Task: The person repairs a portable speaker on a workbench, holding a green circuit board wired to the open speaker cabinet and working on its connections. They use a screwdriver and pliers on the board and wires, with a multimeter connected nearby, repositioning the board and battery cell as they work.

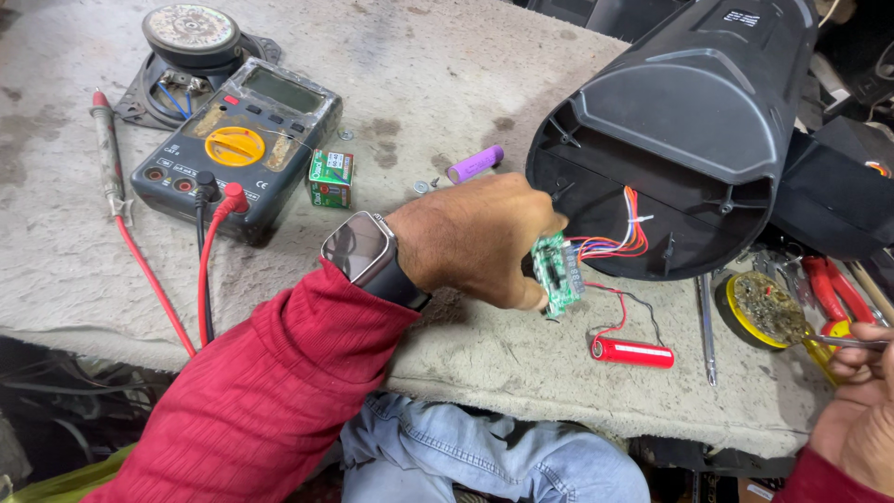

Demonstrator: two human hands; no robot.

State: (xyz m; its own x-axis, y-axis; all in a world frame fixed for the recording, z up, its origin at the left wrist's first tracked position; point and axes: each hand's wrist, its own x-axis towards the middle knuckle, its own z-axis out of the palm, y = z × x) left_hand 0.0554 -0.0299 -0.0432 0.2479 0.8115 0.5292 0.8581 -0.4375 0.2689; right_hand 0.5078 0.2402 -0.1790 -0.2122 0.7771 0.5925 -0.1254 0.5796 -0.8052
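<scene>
The fingers of the left hand (480,240) are pressed together around a small green circuit board (557,274) — they pinch it at its left edge and hold it upright, just above the grey cloth-covered table (410,84). From the top of the board a bundle of red, orange and white wires (619,237) runs up and to the right of the fingers, into the open end of a large black speaker housing (689,140) that lies on its side. Below the fingers, thin red and black leads go from the board to a red cylindrical battery (632,352), which lies on the table near its front edge.

The right hand (861,410) is at the far right, well apart from the board. Its fingers are closed on a thin metal tool (843,341); the tip of the tool reaches toward a round yellow tin (762,310) with dirty paste. Beside this tin lie red-handled pliers (829,289), and between the tin and the battery lies 1 slim metal rod (708,326).

Just above the left hand lies a purple battery (476,164). Further left of the fingers — past the wrist with a smartwatch (361,248) and the red sleeve — stand a small green box (331,178) and a grey multimeter (237,140) with a yellow dial, 2 leads plugged in. A red probe (107,154) lies at the far left, and a round speaker driver (196,37) sits behind the multimeter.
</scene>
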